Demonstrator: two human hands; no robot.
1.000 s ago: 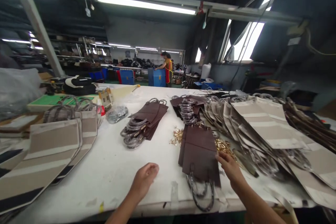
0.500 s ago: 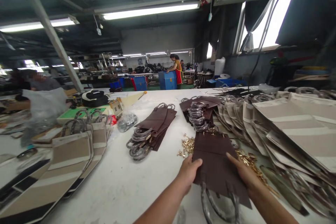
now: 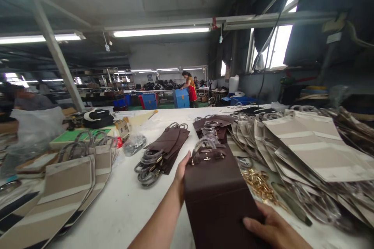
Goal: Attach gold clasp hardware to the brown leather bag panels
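A stack of dark brown bag panels (image 3: pixel 217 198) with wrapped handles and gold fittings at its far end is lifted off the white table (image 3: pixel 117 210), held between both hands. My left hand (image 3: pixel 181 169) grips its far left edge, fingers behind the panel. At the near right corner my right hand (image 3: pixel 270 231) closes on it, thumb on top. A pile of small gold metal fittings (image 3: pixel 258 186) lies on the table just right of the stack.
More brown panels with handles (image 3: pixel 165 149) lie fanned ahead, another pile (image 3: pixel 212 124) beyond. Beige striped bag panels overlap in a row on the right (image 3: pixel 306 151) and on the left (image 3: pixel 70 179). A person in a red apron (image 3: pixel 189 87) stands far off; another sits at far left.
Both hands took hold of the brown panel stack and raised it off the table toward me; the left hand moved from the bare table to the stack's left edge.
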